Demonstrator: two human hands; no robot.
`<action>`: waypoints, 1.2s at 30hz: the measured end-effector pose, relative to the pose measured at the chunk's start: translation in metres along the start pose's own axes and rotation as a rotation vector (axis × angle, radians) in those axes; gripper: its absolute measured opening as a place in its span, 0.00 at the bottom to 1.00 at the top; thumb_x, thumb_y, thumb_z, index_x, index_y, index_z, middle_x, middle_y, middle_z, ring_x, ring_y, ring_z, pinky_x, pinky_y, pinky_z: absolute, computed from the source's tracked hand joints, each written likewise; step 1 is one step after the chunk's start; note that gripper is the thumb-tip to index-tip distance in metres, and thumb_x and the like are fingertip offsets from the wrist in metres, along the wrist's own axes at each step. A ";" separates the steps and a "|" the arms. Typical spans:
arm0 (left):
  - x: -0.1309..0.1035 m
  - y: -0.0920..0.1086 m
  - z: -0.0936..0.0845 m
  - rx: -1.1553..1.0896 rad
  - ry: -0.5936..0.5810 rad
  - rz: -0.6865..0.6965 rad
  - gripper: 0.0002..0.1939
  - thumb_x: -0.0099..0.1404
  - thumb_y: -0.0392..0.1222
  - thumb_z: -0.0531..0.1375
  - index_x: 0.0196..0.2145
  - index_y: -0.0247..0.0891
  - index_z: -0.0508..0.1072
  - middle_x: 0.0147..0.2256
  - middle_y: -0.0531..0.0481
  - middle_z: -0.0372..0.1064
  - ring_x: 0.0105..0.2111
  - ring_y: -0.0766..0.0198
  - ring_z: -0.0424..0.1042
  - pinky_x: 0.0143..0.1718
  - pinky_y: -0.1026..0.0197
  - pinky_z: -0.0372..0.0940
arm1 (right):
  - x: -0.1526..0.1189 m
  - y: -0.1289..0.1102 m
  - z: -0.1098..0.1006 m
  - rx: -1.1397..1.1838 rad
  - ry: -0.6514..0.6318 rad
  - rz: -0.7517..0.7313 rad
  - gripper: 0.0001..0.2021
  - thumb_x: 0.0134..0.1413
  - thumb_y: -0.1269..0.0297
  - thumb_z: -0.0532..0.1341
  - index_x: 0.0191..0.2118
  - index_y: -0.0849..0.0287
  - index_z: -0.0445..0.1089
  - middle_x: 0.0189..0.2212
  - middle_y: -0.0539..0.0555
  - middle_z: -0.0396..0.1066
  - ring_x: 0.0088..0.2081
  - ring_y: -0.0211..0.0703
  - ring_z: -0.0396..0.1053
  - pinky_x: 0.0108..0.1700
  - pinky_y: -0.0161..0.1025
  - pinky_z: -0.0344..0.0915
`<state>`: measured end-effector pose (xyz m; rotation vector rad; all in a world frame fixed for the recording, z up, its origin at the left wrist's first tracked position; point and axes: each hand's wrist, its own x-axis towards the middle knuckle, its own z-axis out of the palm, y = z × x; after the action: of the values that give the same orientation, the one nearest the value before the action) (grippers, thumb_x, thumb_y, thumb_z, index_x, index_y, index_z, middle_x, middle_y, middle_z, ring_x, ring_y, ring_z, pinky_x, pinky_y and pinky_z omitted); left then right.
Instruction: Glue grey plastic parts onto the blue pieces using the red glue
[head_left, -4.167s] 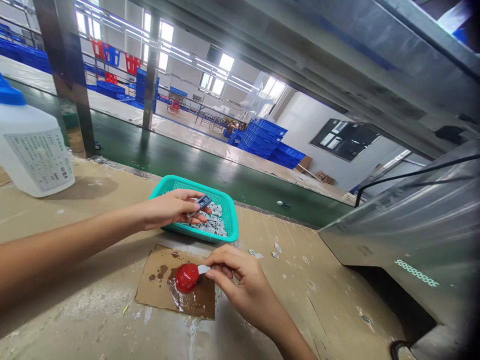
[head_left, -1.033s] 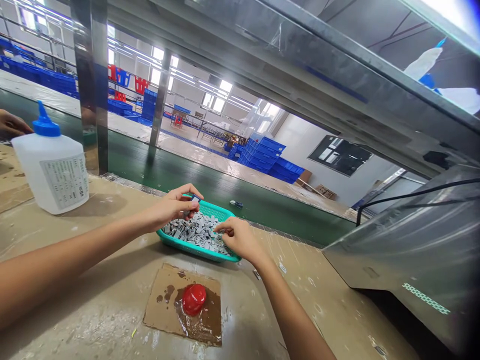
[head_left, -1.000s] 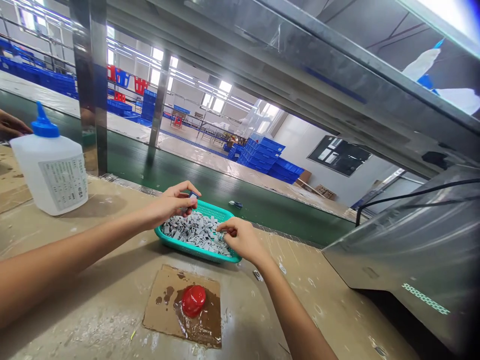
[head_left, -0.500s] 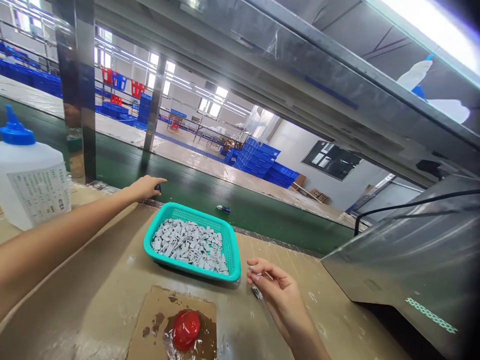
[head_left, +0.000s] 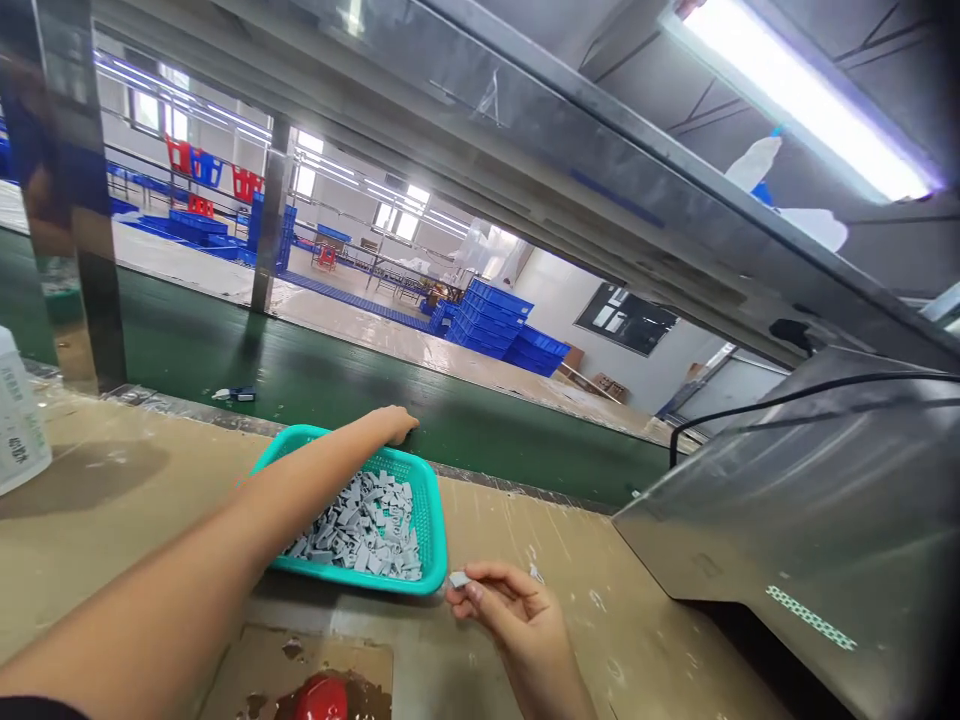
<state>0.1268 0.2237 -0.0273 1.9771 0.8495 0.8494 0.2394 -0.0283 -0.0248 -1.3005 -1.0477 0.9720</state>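
The green basket [head_left: 435, 545] sits on the tan worktop [head_left: 577, 540], and a heap of small grey pieces [head_left: 371, 535] fills much of its floor. Just to the right of the basket, near its front right corner, the right hand [head_left: 517, 615] holds 1 grey piece [head_left: 459, 579] pinched between thumb and index finger, with the other fingers curled below. The left forearm [head_left: 240, 540] crosses above the basket from its near left side, covering part of the heap. The left hand [head_left: 396, 425] is beyond the basket's far rim, over the green belt [head_left: 510, 445], with its back toward the camera; its fingertips are mostly hidden, so I cannot tell whether it holds anything. On the belt, past the basket's far left corner and well apart from the left hand, lies 1 dark-and-white part [head_left: 236, 394]. In front of the basket is a stained cardboard sheet [head_left: 364, 650] bearing a glossy red object [head_left: 324, 698], both cut off by the lower edge of the view. Well to the left of the basket stands a white bottle [head_left: 19, 425], only partly in view. To the right of the basket is a metal housing [head_left: 795, 510], and far beyond it are stacked blue crates [head_left: 487, 315].
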 end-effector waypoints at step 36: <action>-0.202 0.067 -0.051 -0.338 0.030 -0.126 0.17 0.49 0.37 0.61 0.39 0.41 0.66 0.31 0.53 0.57 0.31 0.67 0.62 0.31 0.62 0.62 | -0.044 -0.007 0.045 -0.761 -0.502 -0.446 0.08 0.48 0.74 0.57 0.33 0.58 0.71 0.31 0.52 0.71 0.32 0.39 0.69 0.35 0.34 0.66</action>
<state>-0.0072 0.0531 0.0010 1.6047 0.7819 0.8861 0.1845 -0.0588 -0.0208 -1.3332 -2.1371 0.5656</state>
